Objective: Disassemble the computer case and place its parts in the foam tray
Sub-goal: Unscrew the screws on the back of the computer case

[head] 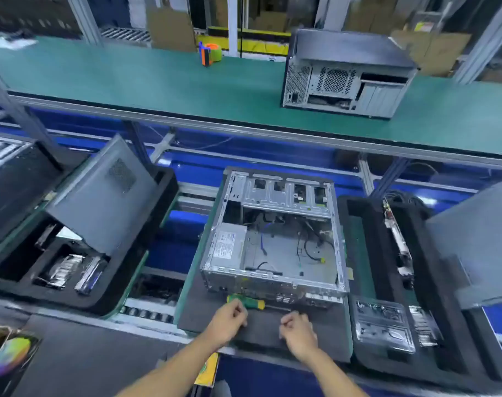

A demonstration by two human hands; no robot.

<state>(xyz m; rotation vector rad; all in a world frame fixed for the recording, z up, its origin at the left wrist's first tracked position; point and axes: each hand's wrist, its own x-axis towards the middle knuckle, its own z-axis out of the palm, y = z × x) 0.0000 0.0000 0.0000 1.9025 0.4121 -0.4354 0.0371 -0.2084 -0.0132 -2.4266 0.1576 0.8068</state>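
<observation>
the open computer case [275, 239] lies on a dark mat [261, 330], just beyond our hands. our left hand [229, 318] curls round a green and yellow screwdriver [251, 301] at the case's near edge; our right hand [297, 329] hangs loosely curled, holding nothing, apart from it. a foam tray [367, 253] sits right of the case, a green shelf [158, 78] behind it.

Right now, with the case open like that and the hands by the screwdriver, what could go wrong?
Loose cables trail across the open case; they might snag when parts are lifted out. The screwdriver lies against the case's near edge beside the left hand, so a nudge may roll it. The right hand is curled as if pinching something tiny, perhaps a screw, which could easily drop; I cannot tell what it is.
</observation>
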